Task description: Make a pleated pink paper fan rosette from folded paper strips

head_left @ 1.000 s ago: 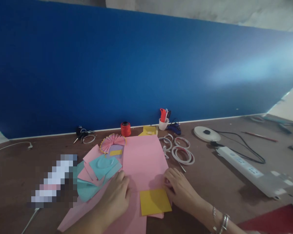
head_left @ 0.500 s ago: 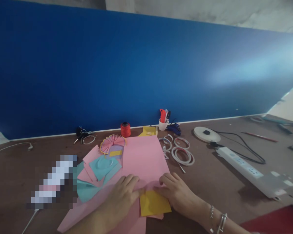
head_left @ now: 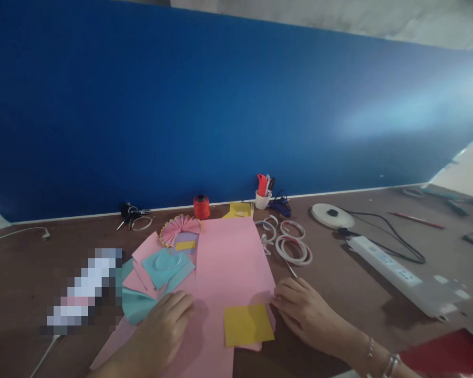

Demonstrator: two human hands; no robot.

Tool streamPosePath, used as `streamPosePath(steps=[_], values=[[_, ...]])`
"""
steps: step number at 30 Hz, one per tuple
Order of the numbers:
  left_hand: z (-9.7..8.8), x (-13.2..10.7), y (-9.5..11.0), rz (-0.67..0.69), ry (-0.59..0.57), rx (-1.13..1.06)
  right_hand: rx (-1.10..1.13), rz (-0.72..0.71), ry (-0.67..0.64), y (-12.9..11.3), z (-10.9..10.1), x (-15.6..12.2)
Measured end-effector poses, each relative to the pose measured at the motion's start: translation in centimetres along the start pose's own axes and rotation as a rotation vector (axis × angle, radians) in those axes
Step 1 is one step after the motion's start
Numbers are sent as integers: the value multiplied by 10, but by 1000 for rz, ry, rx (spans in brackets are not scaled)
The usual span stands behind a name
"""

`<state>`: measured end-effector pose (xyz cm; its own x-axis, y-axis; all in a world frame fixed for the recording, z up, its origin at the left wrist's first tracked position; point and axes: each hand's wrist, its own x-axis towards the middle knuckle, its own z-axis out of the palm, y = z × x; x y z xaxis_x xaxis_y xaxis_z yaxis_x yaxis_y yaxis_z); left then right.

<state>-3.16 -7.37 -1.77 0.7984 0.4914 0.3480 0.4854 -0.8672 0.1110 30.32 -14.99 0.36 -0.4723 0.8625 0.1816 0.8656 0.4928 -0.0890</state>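
A large pink paper sheet [head_left: 228, 257] lies on the brown table [head_left: 339, 283] in front of me. A small yellow square of paper [head_left: 247, 324] rests on its near right part. My left hand [head_left: 161, 328] lies on the sheet's left side, fingers bent and pressed down on the paper. My right hand [head_left: 305, 312] sits at the sheet's right edge beside the yellow square, fingers curled and touching the pink paper's edge. Neither hand lifts anything.
Teal and pink paper cut-outs [head_left: 161, 270] and a pleated pink fan [head_left: 180, 228] lie left of the sheet. Behind are a red spool [head_left: 201, 206], keys [head_left: 132, 216], a white cup of pens [head_left: 263, 195], tape rings [head_left: 291, 244], a power strip [head_left: 394, 273] and a blue partition [head_left: 220, 105].
Both hands met at the sheet's middle above the yellow square half a second ago; now they have slid apart, left hand to the left, right hand to the right edge.
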Motion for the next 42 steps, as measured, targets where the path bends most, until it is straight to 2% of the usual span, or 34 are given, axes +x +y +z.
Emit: streamPosePath(steps=[5, 8, 11, 14, 18, 23, 27, 32, 35, 38, 42], values=[[-2, 17, 10, -100, 114, 110, -102, -104, 12, 3, 8, 12], [0, 27, 16, -108, 120, 178, -137, -127, 29, 4, 10, 14], [2, 33, 19, -31, 36, 140, -143, -121, 40, 3, 10, 13], [7, 37, 20, 44, -80, 104, -149, -109, -3, -1, 9, 15], [13, 42, 21, 66, -180, 155, -162, -114, -32, -10, 7, 23], [12, 44, 23, 62, -241, 202, -193, -121, -56, -19, 7, 35], [9, 43, 23, -21, -284, 114, -130, -87, -33, -19, 13, 37], [6, 49, 19, -287, -246, -175, 127, 138, 21, -16, 19, 34], [2, 56, 16, -376, -213, -315, 253, 215, 15, -16, 19, 35], [-2, 63, 15, -427, -226, -343, 294, 258, 26, -16, 18, 38], [-6, 68, 17, -464, -256, -278, 262, 335, 32, -18, 17, 43]])
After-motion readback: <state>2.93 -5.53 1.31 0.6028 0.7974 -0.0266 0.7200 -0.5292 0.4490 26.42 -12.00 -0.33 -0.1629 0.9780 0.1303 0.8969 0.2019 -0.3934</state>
